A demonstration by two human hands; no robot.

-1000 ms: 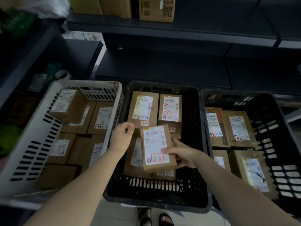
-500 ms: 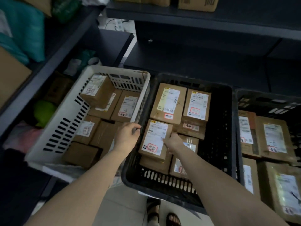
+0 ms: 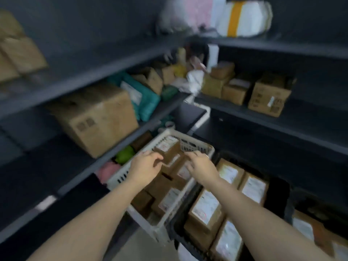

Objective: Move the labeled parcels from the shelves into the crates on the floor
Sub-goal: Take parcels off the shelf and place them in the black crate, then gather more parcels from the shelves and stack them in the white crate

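Two bare hands hang over the crates on the floor, and the whole view is smeared by blur. At far left, dark shelves (image 3: 56, 87) run back into a corner. They carry a big cardboard box (image 3: 98, 117) and, just beside it, a teal bag (image 3: 145, 98), with smaller brown cartons piled deeper in the corner.

The left hand (image 3: 145, 166) hovers above the near-left side of the white crate (image 3: 120, 177). Its fingers are loosely curved and the thumb is apart from them. Nothing shows in its grasp, and it seems to touch neither the rim nor the load.

The white crate sits tilted in the view and is filled with brown labeled parcels (image 3: 167, 147), stacked in layers with their white labels facing up.

The right hand (image 3: 199, 164) hovers above the crate's far-right side, near its rim. Its fingers are slack and bent leftward, and it holds nothing. The blur hides whether its fingertips brush the parcels below.

Just beside the white crate stands a black crate (image 3: 178, 223). It holds more labelled boxes (image 3: 207, 210), packed side by side with labels up.

On the right-hand shelf (image 3: 282, 125) above stand several cartons (image 3: 269, 98). A white bundle with a yellow band (image 3: 243, 17) lies on the top shelf.
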